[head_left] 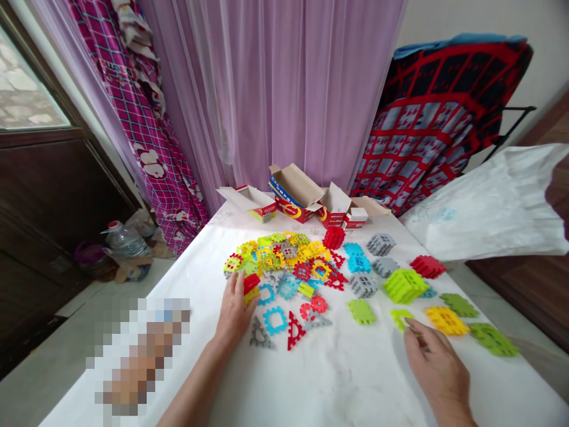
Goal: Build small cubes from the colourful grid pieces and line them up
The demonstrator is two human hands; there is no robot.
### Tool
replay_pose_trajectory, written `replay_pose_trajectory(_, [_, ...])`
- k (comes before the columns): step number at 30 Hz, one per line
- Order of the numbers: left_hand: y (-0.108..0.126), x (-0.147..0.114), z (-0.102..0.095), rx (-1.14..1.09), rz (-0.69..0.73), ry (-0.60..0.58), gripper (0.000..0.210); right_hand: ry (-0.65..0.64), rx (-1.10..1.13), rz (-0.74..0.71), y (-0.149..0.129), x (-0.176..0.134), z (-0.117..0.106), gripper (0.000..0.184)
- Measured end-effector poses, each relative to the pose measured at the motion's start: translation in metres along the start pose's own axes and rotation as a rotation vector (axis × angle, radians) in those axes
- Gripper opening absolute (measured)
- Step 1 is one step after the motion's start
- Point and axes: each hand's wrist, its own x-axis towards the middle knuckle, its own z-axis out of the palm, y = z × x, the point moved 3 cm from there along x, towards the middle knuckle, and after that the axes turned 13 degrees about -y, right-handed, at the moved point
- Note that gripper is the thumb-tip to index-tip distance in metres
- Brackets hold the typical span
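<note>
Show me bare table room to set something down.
Free: the white tabletop between left forearm and right hand, nearer than the red triangle, and a strip left of the interlocking-piece pile. Crowded: that pile and the same-colour stacks at right.

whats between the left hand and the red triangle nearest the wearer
In the head view, a grey triangle and a blue square frame lie on the white table between the left hand and that red triangle.
</note>
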Motion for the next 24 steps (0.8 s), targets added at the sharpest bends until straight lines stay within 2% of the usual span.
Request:
replay_pose_trajectory(2, [0.007,0.019,0.010,-0.093,-0.021,0.068,0.059,0.030,0.003,-0.038,0.001,0.000,0.002,0.041])
replay_pose_trajectory(4, [0.011,0.038,0.011,-0.118,-0.052,0.106,0.056,0.062,0.009,-0.074,0.004,0.000,0.003,0.042])
replay_pose_trajectory(6, [0.009,0.047,0.003,-0.120,-0.065,0.118,0.051,0.073,0.013,-0.095,0.008,0.000,0.005,0.041])
replay_pose_trajectory(8, [0.005,0.044,-0.012,-0.098,-0.052,0.096,0.043,0.075,0.016,-0.106,0.011,-0.001,0.007,0.041])
replay_pose_trajectory(10, [0.001,0.031,-0.029,-0.058,-0.023,0.038,0.032,0.077,0.027,-0.126,0.013,-0.001,0.009,0.040])
replay_pose_trajectory(13, [0.003,0.006,-0.044,0.000,0.041,-0.123,0.018,0.078,0.039,-0.151,0.015,0.000,0.012,0.040])
replay_pose_trajectory(16, [0.010,-0.007,-0.044,0.146,0.094,-0.279,0.028,0.090,0.031,-0.158,0.016,0.002,0.015,0.039])
replay_pose_trajectory(19, [0.020,-0.003,-0.039,0.360,0.088,-0.372,0.043,0.098,0.028,-0.173,0.015,0.002,0.016,0.038])
replay_pose_trajectory(24, [0.037,0.014,-0.041,0.542,0.107,-0.507,0.038,0.090,0.066,-0.187,0.012,0.001,0.016,0.036])
